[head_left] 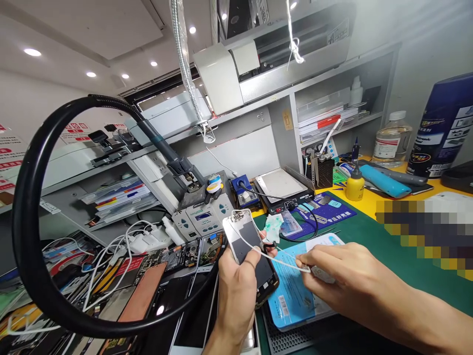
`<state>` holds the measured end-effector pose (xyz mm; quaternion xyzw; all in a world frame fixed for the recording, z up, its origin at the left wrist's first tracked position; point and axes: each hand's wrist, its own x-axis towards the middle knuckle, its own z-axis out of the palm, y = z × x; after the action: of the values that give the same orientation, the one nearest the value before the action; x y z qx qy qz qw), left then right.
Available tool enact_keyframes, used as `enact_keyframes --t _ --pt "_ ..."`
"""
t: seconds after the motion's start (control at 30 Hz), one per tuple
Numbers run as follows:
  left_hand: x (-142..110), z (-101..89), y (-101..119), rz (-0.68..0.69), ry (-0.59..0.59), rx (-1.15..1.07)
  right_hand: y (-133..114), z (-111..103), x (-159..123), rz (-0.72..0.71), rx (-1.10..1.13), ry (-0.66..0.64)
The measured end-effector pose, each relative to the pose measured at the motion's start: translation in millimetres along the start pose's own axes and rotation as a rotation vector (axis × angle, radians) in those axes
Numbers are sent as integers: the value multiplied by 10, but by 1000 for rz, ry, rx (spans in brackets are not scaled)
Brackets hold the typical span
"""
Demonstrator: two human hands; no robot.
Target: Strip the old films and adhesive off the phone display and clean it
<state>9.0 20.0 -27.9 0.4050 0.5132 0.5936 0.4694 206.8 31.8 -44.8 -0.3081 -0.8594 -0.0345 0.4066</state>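
My left hand grips a phone screen assembly, its silver-framed back tilted up toward me, thumb pressed across it. My right hand is closed in a pinch on a thin white strip that stretches from the screen assembly to my fingers. Under both hands lies a blue packet on the green mat.
A thick black hose loops at the left over opened phones and white cables. A soldering station, heating plate, yellow bottle, tool holder and dark blue can stand behind. Shelves line the back.
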Motion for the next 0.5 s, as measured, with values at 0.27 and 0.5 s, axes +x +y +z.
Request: enact_keyframes --t 0.27,0.5 --pt "-57 -24 124 10 -84 -97 -86 -178 55 442 551 -258" --pt "-139 3 148 -66 -203 -151 -119 -38 202 833 1243 -381"
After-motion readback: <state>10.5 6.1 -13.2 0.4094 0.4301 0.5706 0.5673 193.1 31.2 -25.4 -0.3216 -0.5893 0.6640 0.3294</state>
